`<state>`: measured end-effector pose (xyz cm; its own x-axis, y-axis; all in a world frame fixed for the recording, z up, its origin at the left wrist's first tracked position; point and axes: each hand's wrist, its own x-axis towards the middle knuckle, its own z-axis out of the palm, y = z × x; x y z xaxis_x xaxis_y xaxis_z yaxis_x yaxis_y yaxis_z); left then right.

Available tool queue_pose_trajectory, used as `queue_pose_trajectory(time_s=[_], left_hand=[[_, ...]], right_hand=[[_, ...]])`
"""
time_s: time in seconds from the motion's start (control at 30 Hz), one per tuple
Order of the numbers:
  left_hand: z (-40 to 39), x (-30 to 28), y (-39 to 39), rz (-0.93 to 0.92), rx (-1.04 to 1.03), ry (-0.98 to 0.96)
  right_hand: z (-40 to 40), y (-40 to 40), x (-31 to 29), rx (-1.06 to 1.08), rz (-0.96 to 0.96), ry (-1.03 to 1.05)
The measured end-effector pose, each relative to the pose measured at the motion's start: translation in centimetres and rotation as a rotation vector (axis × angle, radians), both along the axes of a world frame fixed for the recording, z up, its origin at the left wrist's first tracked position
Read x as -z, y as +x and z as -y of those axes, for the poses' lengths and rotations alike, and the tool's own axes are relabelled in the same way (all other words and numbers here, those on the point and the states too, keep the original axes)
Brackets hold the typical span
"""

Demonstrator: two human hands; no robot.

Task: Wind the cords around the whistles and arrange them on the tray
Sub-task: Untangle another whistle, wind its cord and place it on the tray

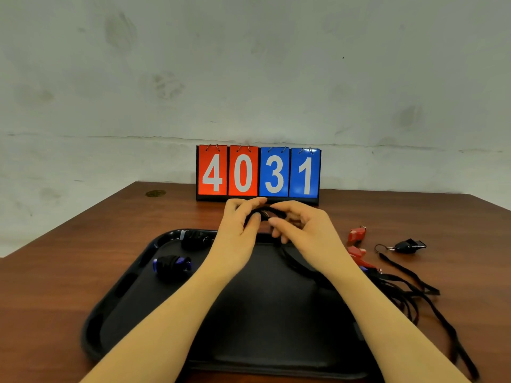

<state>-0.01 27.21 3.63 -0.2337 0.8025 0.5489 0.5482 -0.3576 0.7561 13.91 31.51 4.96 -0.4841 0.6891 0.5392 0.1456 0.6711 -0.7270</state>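
A: While two wound whistles (172,265) lie on the tray's (121,294) far-left, your left hand (239,226) pinches a black whistle (265,215) above the far rim; where's its cord (297,265)?

B: Your right hand (300,226) grasps it mid-wrap. I'd judge you need more turns; unwound whistles (409,246) wait right.

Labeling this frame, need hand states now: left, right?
Left hand: fingers curled, pinching the black whistle above the tray.
Right hand: fingers curled round the cord at the same whistle.
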Motion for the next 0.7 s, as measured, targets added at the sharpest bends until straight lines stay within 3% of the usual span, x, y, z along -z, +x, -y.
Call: queue_pose_trajectory(time_s=[0.37,0.7], left_hand=[[0.4,0.0,0.3,-0.036,0.170,-0.060],[0.8,-0.4,0.6,0.211,0.250,-0.058]], right_hand=[[-0.9,0.5,0.1,0.152,-0.068,0.033],[-1.1,0.4,0.0,0.174,-0.156,-0.130]])
